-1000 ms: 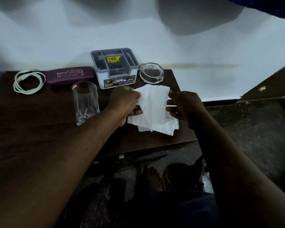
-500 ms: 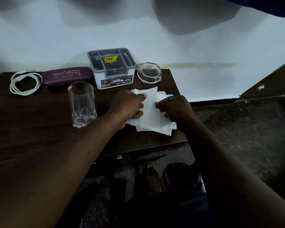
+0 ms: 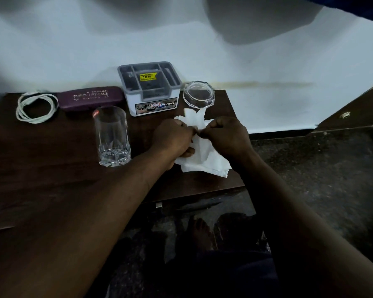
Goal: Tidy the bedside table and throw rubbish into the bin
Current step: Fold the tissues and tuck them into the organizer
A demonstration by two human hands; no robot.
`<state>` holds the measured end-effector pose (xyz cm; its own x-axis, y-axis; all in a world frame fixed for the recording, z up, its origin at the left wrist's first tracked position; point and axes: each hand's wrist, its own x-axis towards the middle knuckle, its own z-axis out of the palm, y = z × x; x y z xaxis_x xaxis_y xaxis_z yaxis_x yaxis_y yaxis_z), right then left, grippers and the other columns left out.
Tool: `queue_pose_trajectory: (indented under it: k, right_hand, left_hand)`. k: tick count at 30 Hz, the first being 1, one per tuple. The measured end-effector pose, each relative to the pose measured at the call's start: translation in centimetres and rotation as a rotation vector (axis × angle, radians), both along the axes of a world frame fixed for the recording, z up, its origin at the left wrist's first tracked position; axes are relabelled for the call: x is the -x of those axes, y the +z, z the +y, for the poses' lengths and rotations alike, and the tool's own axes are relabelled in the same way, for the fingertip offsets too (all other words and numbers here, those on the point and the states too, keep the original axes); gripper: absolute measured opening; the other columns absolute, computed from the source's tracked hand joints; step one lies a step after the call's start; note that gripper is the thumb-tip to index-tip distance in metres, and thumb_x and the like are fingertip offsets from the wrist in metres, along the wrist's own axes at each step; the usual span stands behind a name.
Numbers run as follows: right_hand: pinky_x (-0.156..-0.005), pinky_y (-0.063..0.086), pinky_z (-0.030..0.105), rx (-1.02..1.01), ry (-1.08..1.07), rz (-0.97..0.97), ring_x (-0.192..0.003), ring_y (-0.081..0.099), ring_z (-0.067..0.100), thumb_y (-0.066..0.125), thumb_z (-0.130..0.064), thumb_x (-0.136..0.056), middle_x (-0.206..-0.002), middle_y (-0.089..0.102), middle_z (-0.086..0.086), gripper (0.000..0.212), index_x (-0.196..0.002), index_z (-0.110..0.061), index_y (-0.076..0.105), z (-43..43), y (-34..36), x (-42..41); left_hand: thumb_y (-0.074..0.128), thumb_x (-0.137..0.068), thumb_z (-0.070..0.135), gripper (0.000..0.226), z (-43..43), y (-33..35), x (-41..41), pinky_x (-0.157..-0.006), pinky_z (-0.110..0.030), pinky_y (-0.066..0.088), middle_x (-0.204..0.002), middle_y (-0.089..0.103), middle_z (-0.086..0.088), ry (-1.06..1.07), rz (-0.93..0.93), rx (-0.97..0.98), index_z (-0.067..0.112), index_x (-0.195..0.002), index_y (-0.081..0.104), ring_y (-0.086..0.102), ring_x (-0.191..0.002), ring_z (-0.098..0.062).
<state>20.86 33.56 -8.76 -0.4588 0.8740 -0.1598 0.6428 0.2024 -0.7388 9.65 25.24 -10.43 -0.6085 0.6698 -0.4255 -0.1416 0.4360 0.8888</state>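
Both my left hand (image 3: 172, 138) and right hand (image 3: 226, 136) pinch the crumpled white paper tissue (image 3: 205, 160) over the dark wooden bedside table (image 3: 63, 160); I should bunch it tightly, sparing the clear drinking glass (image 3: 112, 136).

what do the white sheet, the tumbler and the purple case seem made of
The white sheet looks like thin matt tissue paper: it creases and folds softly. The tumbler seems clear glossy glass, with cut facets at its thick base. The purple case looks hard, with a matt leather-like skin; its core is hidden.
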Motion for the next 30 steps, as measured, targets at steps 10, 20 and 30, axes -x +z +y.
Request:
queue_pose_trajectory:
  k: [10, 20, 30]
  right_hand:
    - [-0.042, 0.033, 0.022, 0.299, -0.233, 0.022, -0.043, 0.049, 0.015, 0.082, -0.017, -0.076, -0.056, 0.058, 0.002, 0.023, -0.063, -0.013, 0.064, 3.0, 0.9, -3.0]
    - [-0.063, 0.045, 0.029, -0.024, -0.178, -0.299, -0.077, 0.067, 0.028, 0.082, -0.050, -0.076, -0.070, 0.067, 0.006, 0.044, -0.063, -0.015, 0.060, 3.3, -0.8, -4.7]
    - [-0.045, 0.047, 0.026, 0.281, -0.220, -0.110, -0.055, 0.063, 0.021, 0.093, -0.024, -0.072, -0.070, 0.068, 0.008, 0.031, -0.071, -0.016, 0.062, 3.0, -1.7, -3.8]
  left_hand:
    - [0.067, -0.075, 0.027, 0.018, -0.2, 0.0, 2.0, -0.063, -0.039, 0.061, -0.077, 0.073, -0.012, -0.048, 0.304, 0.154, 0.009, -0.072, 0.068, 0.071, -0.071, -0.033]
    - [0.065, -0.075, 0.039, 0.065, -0.6, -0.7, 0.8, -0.101, -0.045, 0.040, -0.134, 0.051, -0.021, -0.231, 0.830, 0.411, 0.011, -0.131, 0.049, 0.047, -0.124, -0.042]
    - [0.085, -0.071, 0.022, 0.037, -0.1, 0.1, 0.8, -0.062, -0.027, 0.047, -0.098, 0.072, -0.007, -0.023, 0.244, 0.238, 0.005, -0.101, 0.071, 0.069, -0.091, -0.026]
